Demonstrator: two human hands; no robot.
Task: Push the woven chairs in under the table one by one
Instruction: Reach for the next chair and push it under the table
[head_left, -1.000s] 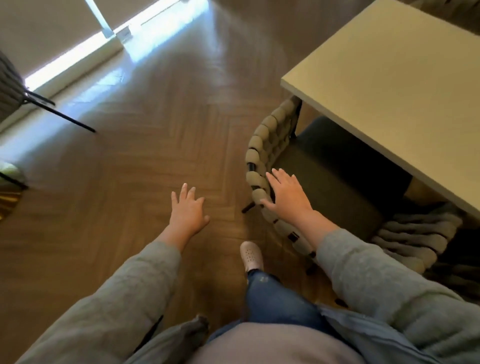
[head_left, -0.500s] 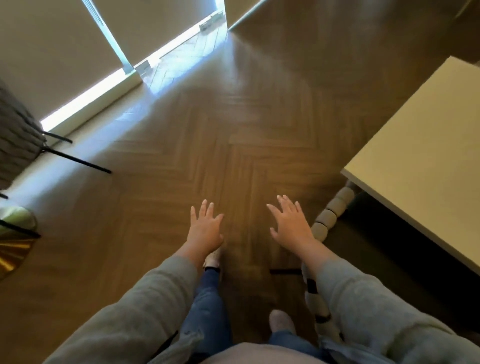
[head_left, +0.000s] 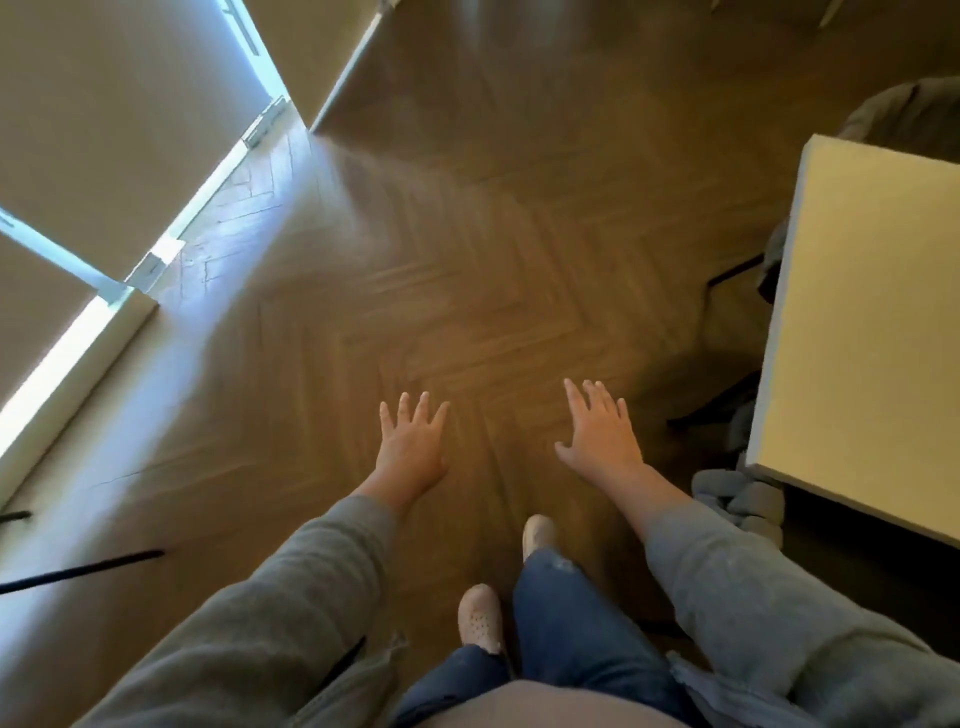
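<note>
Right grip (head_left: 597, 431): fully open, fingers straight and slightly spread, palm down, nothing held, nothing touched. Left grip (head_left: 413, 447): same condition, flat, fingers fanned, empty. Both in the air over the herringbone wood floor (head_left: 467, 260), side by side and apart, with grey sleeves (head_left: 291, 587) behind each wrist.

Right of the right grip, near: cream table (head_left: 857, 338), near corner roughly level with the right wrist. Just below that corner, beside the right forearm and apart from it: thick grey cords of a woven chair (head_left: 737, 499), seat out of sight beneath the tabletop. Along the table's left edge, forward and right of the right grip: more grey weave and a black leg (head_left: 732, 273), mostly in shadow, depth under the table not determinable. Beyond the table's far edge, well apart from both grips: rounded grey back of a second chair (head_left: 904, 109), blurred.

Behind the grips, toward the body: two pale perforated shoes (head_left: 480, 618) on the floor, with blue jeans (head_left: 571, 613) above them.

Left of the left grip, well apart: thin black furniture legs (head_left: 78, 566) at the frame edge. Forward and left: floor-length glazing with drawn beige blinds (head_left: 104, 104) and a bright strip of daylight along the bottom.
</note>
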